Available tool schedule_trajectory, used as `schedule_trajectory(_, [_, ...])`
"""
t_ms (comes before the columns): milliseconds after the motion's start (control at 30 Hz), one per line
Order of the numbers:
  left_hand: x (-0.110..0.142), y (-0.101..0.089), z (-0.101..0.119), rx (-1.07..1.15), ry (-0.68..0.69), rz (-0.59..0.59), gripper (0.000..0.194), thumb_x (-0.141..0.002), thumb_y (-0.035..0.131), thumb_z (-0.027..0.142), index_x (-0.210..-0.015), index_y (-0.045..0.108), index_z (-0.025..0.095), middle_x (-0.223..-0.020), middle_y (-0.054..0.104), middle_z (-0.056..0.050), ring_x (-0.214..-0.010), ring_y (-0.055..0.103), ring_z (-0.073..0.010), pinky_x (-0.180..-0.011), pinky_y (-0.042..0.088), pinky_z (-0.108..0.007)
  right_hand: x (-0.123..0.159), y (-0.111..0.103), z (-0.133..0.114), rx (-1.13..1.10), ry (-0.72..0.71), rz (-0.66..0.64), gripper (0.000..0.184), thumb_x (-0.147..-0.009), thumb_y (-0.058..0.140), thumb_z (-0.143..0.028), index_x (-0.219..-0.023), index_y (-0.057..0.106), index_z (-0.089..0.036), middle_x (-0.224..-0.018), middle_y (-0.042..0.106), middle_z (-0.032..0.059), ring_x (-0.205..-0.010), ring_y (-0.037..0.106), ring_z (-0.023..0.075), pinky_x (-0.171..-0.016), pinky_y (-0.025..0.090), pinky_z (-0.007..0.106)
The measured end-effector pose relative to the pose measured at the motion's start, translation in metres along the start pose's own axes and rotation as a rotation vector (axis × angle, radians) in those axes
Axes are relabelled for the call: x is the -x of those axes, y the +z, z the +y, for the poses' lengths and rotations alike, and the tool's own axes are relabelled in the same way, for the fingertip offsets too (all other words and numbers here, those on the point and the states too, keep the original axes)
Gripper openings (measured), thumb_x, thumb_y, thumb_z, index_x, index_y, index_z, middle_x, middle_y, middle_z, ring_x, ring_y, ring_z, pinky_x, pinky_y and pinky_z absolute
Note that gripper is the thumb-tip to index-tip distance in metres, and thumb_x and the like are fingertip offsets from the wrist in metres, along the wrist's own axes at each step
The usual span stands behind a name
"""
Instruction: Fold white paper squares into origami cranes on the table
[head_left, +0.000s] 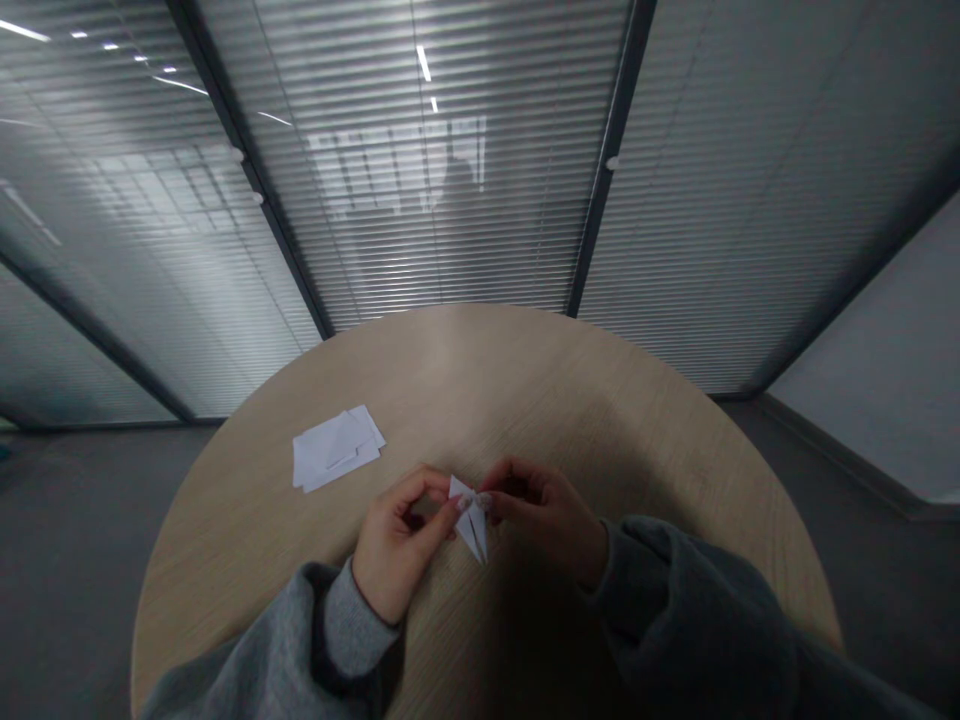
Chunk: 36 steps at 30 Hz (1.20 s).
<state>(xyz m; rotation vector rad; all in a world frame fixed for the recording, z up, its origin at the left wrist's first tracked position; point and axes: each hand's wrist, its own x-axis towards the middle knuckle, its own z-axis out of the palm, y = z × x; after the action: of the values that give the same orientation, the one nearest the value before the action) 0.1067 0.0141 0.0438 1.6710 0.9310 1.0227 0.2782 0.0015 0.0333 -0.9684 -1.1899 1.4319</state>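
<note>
Above the middle of the round table, a folded white paper [472, 525] with a pointed, kite-like shape is held up between my two hands. The fingertips of my left hand [397, 540] pinch its upper left edge. My right hand [544, 510] grips the upper right side, and its fingers hide part of the top. The lower point hangs free, just above the tabletop. To the left lies a small pile of white paper sheets [335, 448], apart from both hands.
The hands work over a round light-wood table [480, 375], with a grey floor [75, 540] around it. Beyond its far edge stands a glass partition with closed blinds [450, 200], and a dark person-shaped silhouette shows behind it.
</note>
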Motion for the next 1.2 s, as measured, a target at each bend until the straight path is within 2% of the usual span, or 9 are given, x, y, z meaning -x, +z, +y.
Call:
schedule_trajectory(367, [-0.0007,0.0011,0.0039,0.028,-0.026,0.016,0.017,-0.075,0.066,0.032,-0.077,0.064,0.016,-0.067,0.058,-0.002,-0.063,0.054,-0.0144,-0.049,0.044,-0.02,0.0012,0.0008,0.0022,-0.054,0.044,0.021,0.041,-0.055,0.08,-0.049,-0.065,0.058,-0.017,-0.06,0.062,-0.0028,-0.056,0.055,0.01,-0.057,0.041,0.026])
schedule_trajectory(567, [-0.0005,0.0002,0.0012,0.037,-0.046,0.022,0.018,-0.077,0.063,0.033,-0.073,0.063,0.015,-0.064,0.059,-0.001,-0.056,0.054,-0.0122,-0.048,0.044,-0.02,0.0015,0.001,0.0026,-0.04,0.053,0.014,0.041,-0.054,0.081,-0.049,-0.064,0.057,-0.017,-0.06,0.062,-0.003,-0.056,0.055,0.0096,-0.058,0.042,0.025])
schedule_trajectory(867, [-0.0006,0.0006,0.0026,0.047,-0.08,0.026,0.02,-0.074,0.063,0.034,-0.068,0.061,0.015,-0.061,0.058,0.0,-0.051,0.052,-0.0104,-0.046,0.045,-0.019,0.0002,0.0007,0.0028,-0.025,0.048,-0.019,0.041,-0.055,0.081,-0.048,-0.064,0.057,-0.016,-0.057,0.061,-0.0036,-0.053,0.054,0.009,-0.055,0.043,0.024])
schedule_trajectory(1033, [-0.0002,0.0001,0.0027,0.022,-0.035,0.035,0.021,-0.076,0.061,0.033,-0.064,0.058,0.016,-0.058,0.056,0.001,-0.048,0.046,-0.0091,-0.042,0.037,-0.017,0.001,0.0022,0.0014,-0.027,0.056,-0.044,0.04,-0.056,0.08,-0.049,-0.064,0.057,-0.017,-0.057,0.061,-0.0035,-0.055,0.056,0.0097,-0.058,0.044,0.025])
schedule_trajectory(1200, [0.0,-0.0005,0.0033,-0.003,-0.004,0.019,0.022,-0.076,0.061,0.033,-0.062,0.057,0.016,-0.059,0.055,0.0,-0.052,0.048,-0.0106,-0.045,0.037,-0.019,0.0013,0.0034,0.0018,-0.023,0.064,-0.02,0.04,-0.056,0.08,-0.05,-0.065,0.06,-0.017,-0.058,0.061,-0.0034,-0.055,0.055,0.009,-0.057,0.043,0.024])
